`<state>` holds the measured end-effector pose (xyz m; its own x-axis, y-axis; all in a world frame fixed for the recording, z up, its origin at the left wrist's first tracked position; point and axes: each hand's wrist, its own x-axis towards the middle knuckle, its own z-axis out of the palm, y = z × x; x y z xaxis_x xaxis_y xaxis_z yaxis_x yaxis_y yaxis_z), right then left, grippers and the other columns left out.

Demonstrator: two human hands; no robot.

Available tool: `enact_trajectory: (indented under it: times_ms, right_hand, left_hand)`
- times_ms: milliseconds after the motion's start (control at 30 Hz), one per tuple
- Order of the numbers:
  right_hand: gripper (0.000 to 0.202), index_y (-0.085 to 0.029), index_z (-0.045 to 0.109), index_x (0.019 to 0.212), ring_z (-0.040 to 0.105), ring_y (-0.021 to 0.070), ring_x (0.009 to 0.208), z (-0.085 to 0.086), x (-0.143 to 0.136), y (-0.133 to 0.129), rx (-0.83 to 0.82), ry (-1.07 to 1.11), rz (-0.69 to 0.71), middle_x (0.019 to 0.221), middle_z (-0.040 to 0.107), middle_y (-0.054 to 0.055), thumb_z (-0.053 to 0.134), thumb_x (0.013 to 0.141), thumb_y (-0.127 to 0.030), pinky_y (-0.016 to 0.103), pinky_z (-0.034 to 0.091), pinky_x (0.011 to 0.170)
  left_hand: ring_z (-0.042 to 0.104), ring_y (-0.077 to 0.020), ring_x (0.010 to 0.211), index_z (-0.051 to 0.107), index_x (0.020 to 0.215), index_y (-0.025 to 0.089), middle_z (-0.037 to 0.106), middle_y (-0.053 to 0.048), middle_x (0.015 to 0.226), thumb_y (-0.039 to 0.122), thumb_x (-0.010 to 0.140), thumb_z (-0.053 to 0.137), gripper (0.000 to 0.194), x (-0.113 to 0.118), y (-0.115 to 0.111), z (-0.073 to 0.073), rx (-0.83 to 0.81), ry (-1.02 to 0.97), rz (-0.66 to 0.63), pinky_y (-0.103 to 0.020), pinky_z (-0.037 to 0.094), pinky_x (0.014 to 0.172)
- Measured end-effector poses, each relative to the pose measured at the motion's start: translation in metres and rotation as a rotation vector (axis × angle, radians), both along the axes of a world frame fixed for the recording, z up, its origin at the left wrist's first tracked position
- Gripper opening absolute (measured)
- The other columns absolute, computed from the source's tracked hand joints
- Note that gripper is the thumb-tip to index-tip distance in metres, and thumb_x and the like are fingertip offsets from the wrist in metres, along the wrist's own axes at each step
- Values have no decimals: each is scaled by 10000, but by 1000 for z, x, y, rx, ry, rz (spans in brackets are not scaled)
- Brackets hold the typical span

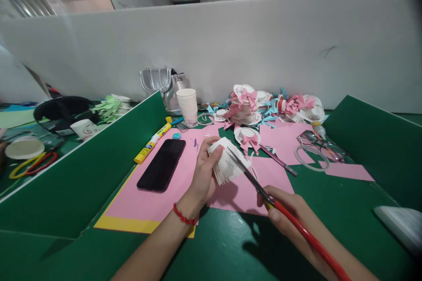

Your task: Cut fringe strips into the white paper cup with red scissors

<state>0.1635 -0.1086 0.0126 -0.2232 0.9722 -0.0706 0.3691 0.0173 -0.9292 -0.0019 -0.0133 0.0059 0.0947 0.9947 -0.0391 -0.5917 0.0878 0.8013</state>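
My left hand (206, 167), with a red cord bracelet at the wrist, is closed on a white paper cup (224, 169). The cup's side is slit into narrow strips. My right hand (286, 210) grips a pair of scissors (260, 189) with red and yellow handles. Their dark blades reach up and left, against the cup's printed side. Whether the blades are parted is hard to make out. Pink paper (277, 180) lies flat beneath both hands. Just beyond the cup sits a small white paper hat (245, 134) with a pink bow.
A black phone (161, 164) and a yellow glue stick (151, 142) lie left. Behind stand stacked paper cups (187, 107) and a silver bag (158, 81). Finished paper hats (245, 112) pile up at the back. Eyeglasses (329, 149) and a tape ring (311, 158) lie right. Green dividers (85, 175) flank the space.
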Motion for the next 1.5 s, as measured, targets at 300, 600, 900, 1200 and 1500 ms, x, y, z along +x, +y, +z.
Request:
enact_trajectory:
  times_ms: [300,600,900,1200,1500]
  right_hand:
    - [658,-196,507,756,236,116,498,2,-2,0,10,-24,-23,542,282,-84,354,790,-835,264,163,483]
    - [644,-201,480,706,237,113,494,2,-2,1,-11,-31,-39,535,285,-86,369,790,-830,262,176,466]
    - [576,-222,433,629,266,105,438,-2,-1,3,5,-34,-68,484,258,-93,436,822,-765,265,177,453]
    - [556,-226,405,608,256,97,432,-3,-2,2,2,-11,-79,484,256,-93,459,839,-728,263,164,441]
    - [511,-223,417,622,250,93,426,-3,-2,2,-31,0,-56,496,239,-94,519,839,-675,255,161,429]
  left_hand:
    - [599,-95,662,575,931,227,615,34,780,367,606,835,439,0,-1,0,5,2,-13,-196,491,609]
    - [596,-98,654,569,928,227,614,35,762,369,623,824,422,0,-1,0,21,6,-27,-201,482,612]
    - [593,-114,644,558,929,224,621,31,762,360,649,798,394,-1,-1,1,11,32,-35,-224,471,602]
    - [588,-113,638,555,925,221,620,32,761,354,631,807,409,0,-1,1,9,22,-36,-227,475,598]
    - [587,-119,649,560,926,226,618,31,770,356,633,805,403,1,-3,-1,3,19,-42,-237,475,614]
